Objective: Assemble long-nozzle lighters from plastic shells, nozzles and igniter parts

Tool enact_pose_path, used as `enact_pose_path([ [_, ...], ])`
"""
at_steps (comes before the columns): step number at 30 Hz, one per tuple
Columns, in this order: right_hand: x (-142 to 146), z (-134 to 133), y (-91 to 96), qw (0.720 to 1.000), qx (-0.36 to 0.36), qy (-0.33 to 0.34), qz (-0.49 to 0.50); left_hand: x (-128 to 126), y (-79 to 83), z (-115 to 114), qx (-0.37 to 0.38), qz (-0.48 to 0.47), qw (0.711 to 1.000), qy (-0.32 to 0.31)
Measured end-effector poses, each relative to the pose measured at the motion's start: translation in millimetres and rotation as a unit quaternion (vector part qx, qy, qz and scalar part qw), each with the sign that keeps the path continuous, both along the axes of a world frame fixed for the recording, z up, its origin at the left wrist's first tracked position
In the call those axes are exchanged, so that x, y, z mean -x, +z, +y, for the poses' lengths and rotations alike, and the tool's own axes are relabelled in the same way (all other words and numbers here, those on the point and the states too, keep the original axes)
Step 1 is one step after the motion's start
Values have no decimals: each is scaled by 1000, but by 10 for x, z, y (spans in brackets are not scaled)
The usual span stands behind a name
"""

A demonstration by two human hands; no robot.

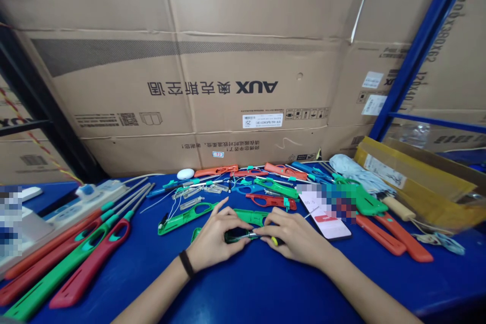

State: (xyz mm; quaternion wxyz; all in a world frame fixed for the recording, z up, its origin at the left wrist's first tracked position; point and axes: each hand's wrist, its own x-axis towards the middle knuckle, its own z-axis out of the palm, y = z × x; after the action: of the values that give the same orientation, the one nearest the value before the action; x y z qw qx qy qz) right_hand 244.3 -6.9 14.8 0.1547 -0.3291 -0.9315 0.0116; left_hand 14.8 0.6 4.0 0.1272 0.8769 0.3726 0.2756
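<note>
My left hand is closed around a small dark, translucent lighter part with a metal end, low over the table. At that metal end are the fingertips of my right hand, which is also closed. A black-and-yellow handle pokes out under its fingers, and a thin metal shaft sticks out behind; it looks like a screwdriver tucked in the palm. Just beyond my hands lie green lighter shell halves. A red shell half and clear fuel tanks are farther back.
Long-nosed lighters lie at left beside a white power strip. A phone, orange shells, a wooden handle and a yellow-taped carton are at right. Cardboard walls the back.
</note>
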Motion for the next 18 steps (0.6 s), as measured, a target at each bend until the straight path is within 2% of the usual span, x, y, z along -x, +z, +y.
enact_pose_path([
  [14, 3, -15, 6, 999, -48, -4, -24, 8, -11, 14, 11, -9, 1000, -3],
  [18, 7, -19, 27, 999, -36, 0, -33, 8, -16, 12, 12, -13, 1000, -3],
])
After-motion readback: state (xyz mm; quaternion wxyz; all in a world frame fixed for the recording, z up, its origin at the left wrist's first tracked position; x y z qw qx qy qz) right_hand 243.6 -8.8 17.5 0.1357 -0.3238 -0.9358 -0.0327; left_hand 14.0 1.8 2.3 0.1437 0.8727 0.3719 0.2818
